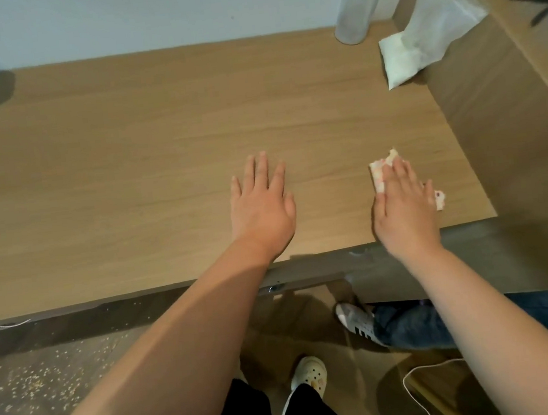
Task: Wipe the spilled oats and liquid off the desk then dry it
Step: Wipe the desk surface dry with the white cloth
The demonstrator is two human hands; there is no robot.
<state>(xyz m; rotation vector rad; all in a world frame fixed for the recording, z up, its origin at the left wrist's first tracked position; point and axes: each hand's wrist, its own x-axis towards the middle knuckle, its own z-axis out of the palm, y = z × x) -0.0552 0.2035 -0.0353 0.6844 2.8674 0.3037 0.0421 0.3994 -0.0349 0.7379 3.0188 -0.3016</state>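
Head view: right hand (403,209) flat, pressing cloth (379,172) near desk (125,155) edge; left hand (261,208) flat, fingers spread.

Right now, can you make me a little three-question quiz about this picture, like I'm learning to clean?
1. True or false: the left hand holds the cloth.
2. Which thing stands at the back of the desk? A) clear tumbler B) red bowl C) kettle
3. Where do scattered oats show?

Key:
1. False; the right hand presses it flat, and the left is bare.
2. A
3. On the floor, below the desk's front edge.
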